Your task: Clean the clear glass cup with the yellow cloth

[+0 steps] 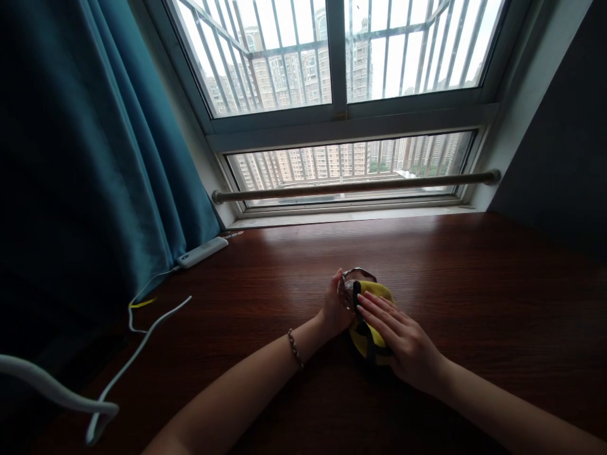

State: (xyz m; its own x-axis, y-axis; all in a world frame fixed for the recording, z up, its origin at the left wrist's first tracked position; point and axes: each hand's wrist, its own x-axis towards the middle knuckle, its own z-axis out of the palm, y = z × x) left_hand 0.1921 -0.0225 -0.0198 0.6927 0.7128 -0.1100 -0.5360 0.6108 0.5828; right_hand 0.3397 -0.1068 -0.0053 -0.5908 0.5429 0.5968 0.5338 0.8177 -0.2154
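Observation:
Near the middle of the wooden surface, my left hand [336, 306] grips a shiny, see-through dish with a wavy rim [359, 274], which looks like glass. Its fingers are partly hidden behind the dish. A yellow cloth with black edging [377, 289] covers the dish's right side and drapes down toward me. My right hand [403, 341] holds the cloth against the dish, its fingers long and close together over the fabric. The right thumb is out of sight, and the cloth conceals much of the dish.
A dark red-brown wooden surface [284, 265] reaches to the window. At the left lies a white power strip [203, 252], beside a blue curtain [156, 208]. A white cable [142, 344] and a yellow strip [143, 303] lie nearer. A metal rail [355, 187] crosses the lower window.

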